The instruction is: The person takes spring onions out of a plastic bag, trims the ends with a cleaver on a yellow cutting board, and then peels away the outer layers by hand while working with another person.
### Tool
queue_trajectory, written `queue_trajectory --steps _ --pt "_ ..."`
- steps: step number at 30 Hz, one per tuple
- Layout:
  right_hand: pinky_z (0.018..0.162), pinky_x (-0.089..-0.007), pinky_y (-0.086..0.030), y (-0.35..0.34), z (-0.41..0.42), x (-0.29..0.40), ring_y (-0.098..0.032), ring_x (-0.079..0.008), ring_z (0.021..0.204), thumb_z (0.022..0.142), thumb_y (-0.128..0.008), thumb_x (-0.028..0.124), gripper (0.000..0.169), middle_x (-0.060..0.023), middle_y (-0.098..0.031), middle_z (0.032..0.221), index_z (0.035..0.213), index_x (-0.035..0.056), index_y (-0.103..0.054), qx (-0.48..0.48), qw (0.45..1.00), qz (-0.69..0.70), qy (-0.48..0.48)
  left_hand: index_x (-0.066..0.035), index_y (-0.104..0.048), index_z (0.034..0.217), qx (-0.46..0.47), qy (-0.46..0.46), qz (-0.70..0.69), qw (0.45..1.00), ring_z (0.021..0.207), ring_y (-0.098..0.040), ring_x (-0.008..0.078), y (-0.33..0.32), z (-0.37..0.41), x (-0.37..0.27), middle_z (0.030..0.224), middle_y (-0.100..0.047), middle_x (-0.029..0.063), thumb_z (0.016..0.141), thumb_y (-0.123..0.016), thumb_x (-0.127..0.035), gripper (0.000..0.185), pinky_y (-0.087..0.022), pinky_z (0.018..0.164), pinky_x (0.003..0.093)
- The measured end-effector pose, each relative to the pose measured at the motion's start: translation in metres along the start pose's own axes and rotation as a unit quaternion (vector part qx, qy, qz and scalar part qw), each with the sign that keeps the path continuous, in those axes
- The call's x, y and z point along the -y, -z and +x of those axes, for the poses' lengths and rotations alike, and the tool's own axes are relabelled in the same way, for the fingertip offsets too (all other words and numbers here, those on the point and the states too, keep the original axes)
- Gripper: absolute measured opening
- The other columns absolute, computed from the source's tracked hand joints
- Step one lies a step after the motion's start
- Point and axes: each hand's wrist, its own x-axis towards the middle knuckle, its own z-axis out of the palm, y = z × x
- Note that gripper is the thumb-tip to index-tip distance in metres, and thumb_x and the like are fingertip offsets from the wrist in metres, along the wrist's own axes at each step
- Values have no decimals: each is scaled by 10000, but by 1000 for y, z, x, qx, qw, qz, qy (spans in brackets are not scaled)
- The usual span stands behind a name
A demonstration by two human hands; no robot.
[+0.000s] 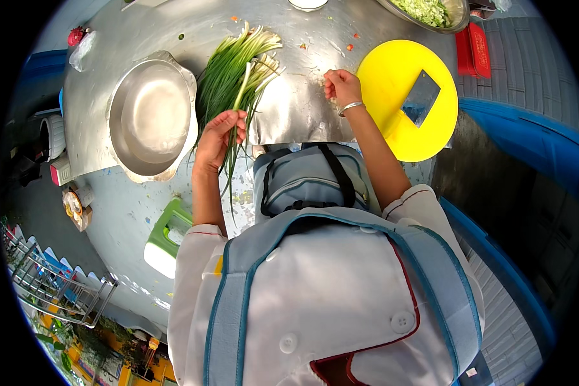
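Note:
My left hand (224,132) pinches a green onion (241,89), its white end pointing away from me and its green leaves hanging down past the table edge. Just beyond that hand lies a bunch of green onions (222,72) on the metal table (289,108). My right hand (340,87) is raised over the table with its fingers curled; whether something small is between them cannot be made out. To its right is a round yellow cutting board (381,67), and a cleaver (420,99) lies flat on it. An empty metal basin (190,116) stands left of the onions.
At the far right a metal bowl (456,21) holds chopped greens (422,10). A white bowl (309,4) sits at the far edge. Small red scraps (350,48) dot the tabletop. A red tin (474,50) stands right. On the floor is a green-and-white stool (166,241).

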Motion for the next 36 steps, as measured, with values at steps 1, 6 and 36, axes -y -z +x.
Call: queue_trajectory --steps 1,6,36 --pt "515 -252 -463 11 11 -4 -556 -116 554 851 -553 140 137 -39 -592 695 884 14 -597 1 985 -170 -2 11 -543 1072 16 -26 -83 996 735 -614 172 23 -4 1 824 -620 69 920 -473 -150 233 -493 653 262" --pt "465 -273 -475 -40 27 -27 -605 -138 477 828 -563 196 185 -77 -643 652 821 24 -630 68 951 -302 11 -13 -474 1178 4 -125 -209 970 1017 -570 321 48 -17 -13 1062 -593 160 919 -450 -100 273 -469 871 421" --pt "442 -220 -414 -52 -68 18 -501 -85 487 810 -625 150 169 -36 -567 656 795 -14 -587 135 984 113 -5 -22 -659 899 15 37 174 984 534 -478 31 -68 18 15 619 -556 -29 872 -579 -252 245 -295 444 167"
